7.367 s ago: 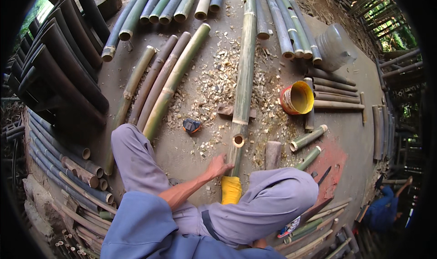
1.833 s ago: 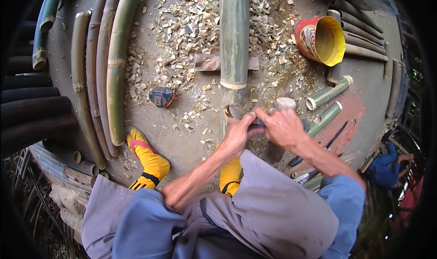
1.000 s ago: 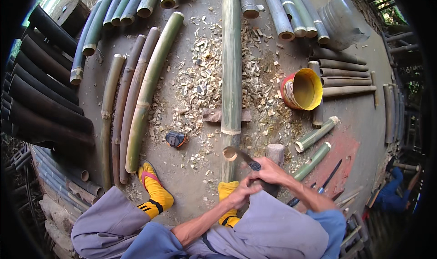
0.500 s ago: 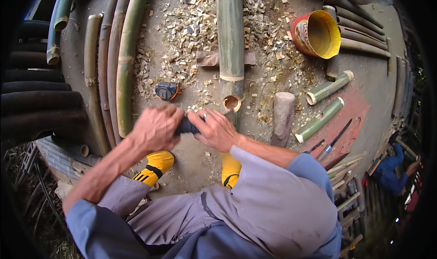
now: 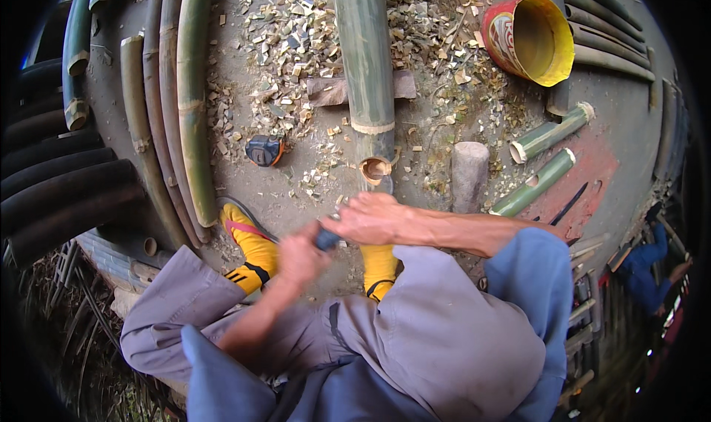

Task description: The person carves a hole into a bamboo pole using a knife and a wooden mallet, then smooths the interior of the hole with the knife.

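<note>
My left hand [image 5: 300, 259], partly blurred, is closed round a short dark cylindrical handle [image 5: 327, 238]. The handle's other end runs into my right hand [image 5: 370, 218], whose fingers are wrapped on it; whatever it belongs to is hidden. Just beyond my right hand lies the near end of a thick green bamboo pole [image 5: 364, 66], with a round opening [image 5: 375, 171] cut in its top. A reddish-brown block [image 5: 326, 91] supports the pole crosswise. My feet, in yellow socks, stand either side of the hands.
A black and orange tape measure [image 5: 265, 150] sits left of the pole among bamboo chips [image 5: 296, 37]. To the right are a stone-like post [image 5: 469, 176], two cut bamboo pieces [image 5: 535, 183], a dark blade [image 5: 569, 203] and a red-yellow bucket [image 5: 529, 40]. Long poles [image 5: 194, 103] line the left.
My left hand has swung down and toward me, tilting the handle. The right hand has shifted slightly nearer the pole's end, its forearm now lying more level. My left foot has come into fuller view.
</note>
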Tool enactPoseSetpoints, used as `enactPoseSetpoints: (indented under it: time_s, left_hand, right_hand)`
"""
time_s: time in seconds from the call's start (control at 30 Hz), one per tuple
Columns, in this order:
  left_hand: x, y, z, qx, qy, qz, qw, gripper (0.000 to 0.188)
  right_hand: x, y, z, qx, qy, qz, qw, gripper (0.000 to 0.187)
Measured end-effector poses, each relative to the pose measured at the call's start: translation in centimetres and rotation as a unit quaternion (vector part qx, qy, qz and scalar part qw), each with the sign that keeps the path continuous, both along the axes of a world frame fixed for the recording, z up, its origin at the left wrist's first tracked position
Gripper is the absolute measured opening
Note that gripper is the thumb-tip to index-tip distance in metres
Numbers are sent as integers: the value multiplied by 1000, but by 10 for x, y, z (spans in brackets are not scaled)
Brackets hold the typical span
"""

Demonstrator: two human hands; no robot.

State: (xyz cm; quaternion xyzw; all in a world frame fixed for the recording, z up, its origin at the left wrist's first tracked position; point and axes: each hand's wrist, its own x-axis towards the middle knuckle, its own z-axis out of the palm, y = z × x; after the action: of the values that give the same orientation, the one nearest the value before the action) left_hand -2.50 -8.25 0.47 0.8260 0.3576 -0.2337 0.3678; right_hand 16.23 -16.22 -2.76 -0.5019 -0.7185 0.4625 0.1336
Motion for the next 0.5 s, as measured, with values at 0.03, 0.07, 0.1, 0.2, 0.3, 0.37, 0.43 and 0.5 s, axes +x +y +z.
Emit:
enactPoseSetpoints:
  time_s: [0.03,0.07,0.1,0.2,0.3,0.37,0.43,0.5]
  left_hand:
    - [-5,-14,-8,-30,-20,10,999,32]
    - [-9,-23,-9,-57,-37,26,997,32]
    - [-2,8,-8,-29,-25,-81,996,29]
    - [102,157,27,49,-68,-429,899,19]
    - [157,164,42,66,-9,-514,855,13]
    - [130,153,33,54,-11,-427,903,13]
    - [64,111,19,43,-12,-306,951,14]
    - [39,92,12,32,-29,-267,963,15]
  right_hand:
    - [-3,-2,0,4,-15,-29,999,46]
    - [-5,-5,4,11,-25,-51,998,47]
    - [-6,-5,6,20,-38,-70,997,47]
    - [-25,40,9,74,53,-442,892,50]
    - [-14,47,17,54,152,-545,823,54]
    - [-13,38,14,-10,142,-453,880,52]
    - [-9,30,15,-59,127,-324,936,48]
    - [-10,18,17,-53,76,-239,966,47]
